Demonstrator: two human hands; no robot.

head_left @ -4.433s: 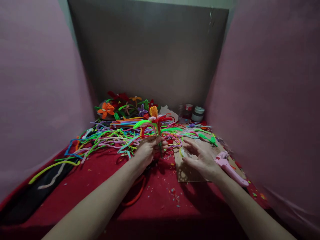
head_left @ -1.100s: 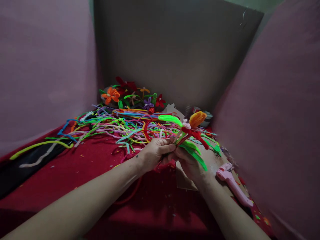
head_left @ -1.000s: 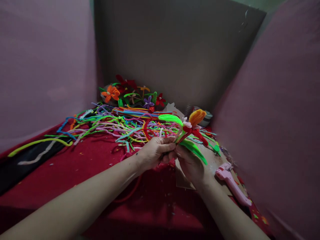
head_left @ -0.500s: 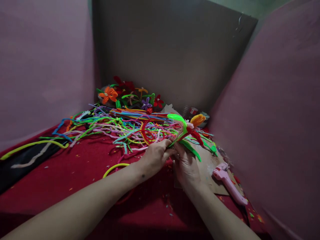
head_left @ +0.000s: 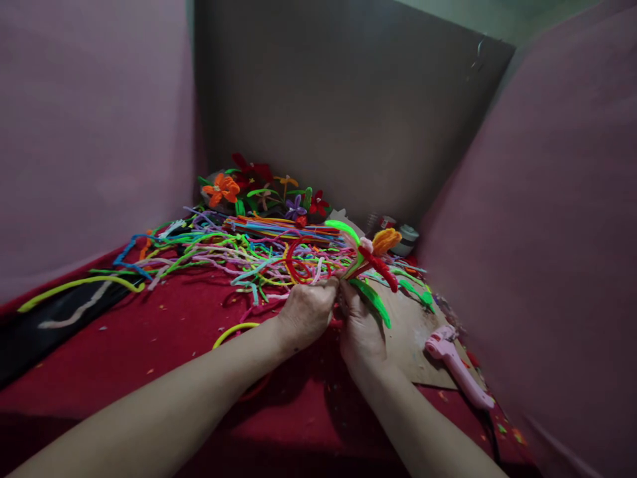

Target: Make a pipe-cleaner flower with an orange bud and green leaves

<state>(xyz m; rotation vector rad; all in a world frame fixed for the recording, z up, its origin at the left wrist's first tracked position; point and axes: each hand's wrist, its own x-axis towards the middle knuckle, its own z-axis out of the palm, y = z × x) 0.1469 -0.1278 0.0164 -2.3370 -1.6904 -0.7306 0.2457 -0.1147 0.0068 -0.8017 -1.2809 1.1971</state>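
A pipe-cleaner flower (head_left: 374, 260) with red and orange petals, a pale pink centre and bright green leaves is held up in front of me. Its stem end is pinched between both hands, over the near edge of the pipe-cleaner pile. My left hand (head_left: 308, 312) is closed on the stem from the left, fingertips pressed together. On the right, my right hand (head_left: 362, 325) grips the stem just below a green leaf (head_left: 372, 302). The two hands touch or nearly touch at the fingertips, which partly hide the stem.
Loose coloured pipe cleaners (head_left: 209, 255) spread over the red cloth (head_left: 189, 325). Behind them sit finished flowers (head_left: 221, 190). A pink glue gun (head_left: 460, 368) lies on a brown board (head_left: 413, 345) at right. A small jar (head_left: 405, 240) stands at the back.
The flower has tilted and shifted slightly left and its orange petal has turned. My left hand's wrist has rolled and its fingers have closed in tighter. The view has shifted a little.
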